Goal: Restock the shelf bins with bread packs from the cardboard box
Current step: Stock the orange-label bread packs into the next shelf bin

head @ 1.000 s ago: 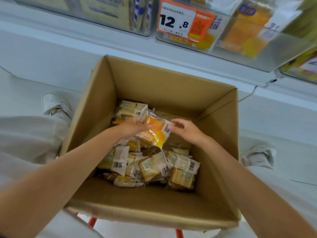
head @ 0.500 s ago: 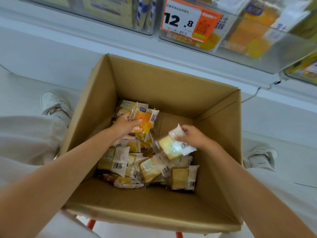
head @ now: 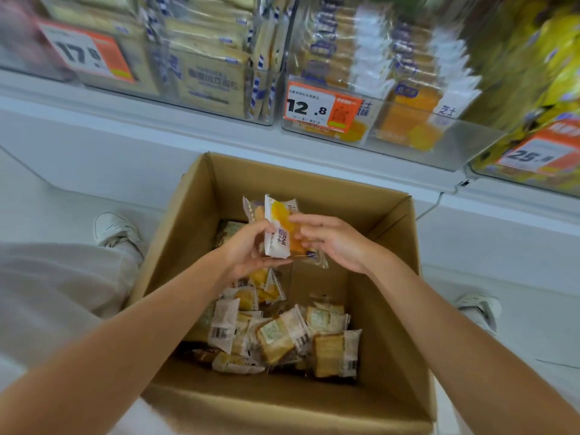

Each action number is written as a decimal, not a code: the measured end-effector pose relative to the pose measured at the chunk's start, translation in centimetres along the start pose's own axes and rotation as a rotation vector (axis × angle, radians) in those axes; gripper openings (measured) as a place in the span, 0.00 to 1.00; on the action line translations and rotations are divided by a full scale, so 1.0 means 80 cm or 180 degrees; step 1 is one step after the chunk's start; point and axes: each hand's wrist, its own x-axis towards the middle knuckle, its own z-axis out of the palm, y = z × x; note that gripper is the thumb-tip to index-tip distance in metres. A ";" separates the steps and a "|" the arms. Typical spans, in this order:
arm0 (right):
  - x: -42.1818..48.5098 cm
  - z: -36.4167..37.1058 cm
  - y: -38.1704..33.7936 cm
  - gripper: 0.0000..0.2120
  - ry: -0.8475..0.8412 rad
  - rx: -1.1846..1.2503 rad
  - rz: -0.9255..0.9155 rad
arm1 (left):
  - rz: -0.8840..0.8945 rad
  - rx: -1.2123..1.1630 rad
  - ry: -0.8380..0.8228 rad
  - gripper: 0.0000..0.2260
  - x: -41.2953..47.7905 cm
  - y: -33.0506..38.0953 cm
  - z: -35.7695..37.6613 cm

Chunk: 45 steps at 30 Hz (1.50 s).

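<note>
Orange-and-white plastic bread packs (head: 278,229): gripped by curled left hand (head: 248,251), pinched by right hand (head: 334,243) above brown cardboard box (head: 314,183), seemingly stacked for shelving.

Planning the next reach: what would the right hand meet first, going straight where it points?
The orange pack, which the right hand holds now; the left hand is just beyond.

I read the held bread pack (head: 280,229) as white and orange-yellow, the cardboard box (head: 314,189) plain brown. The 12.8 price tag (head: 323,109) is white and orange with black digits.
</note>
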 end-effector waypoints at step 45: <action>-0.128 -0.223 -0.216 0.28 0.2722 -0.0610 -0.2094 | 0.2256 0.2852 -0.0201 0.16 0.010 0.255 0.352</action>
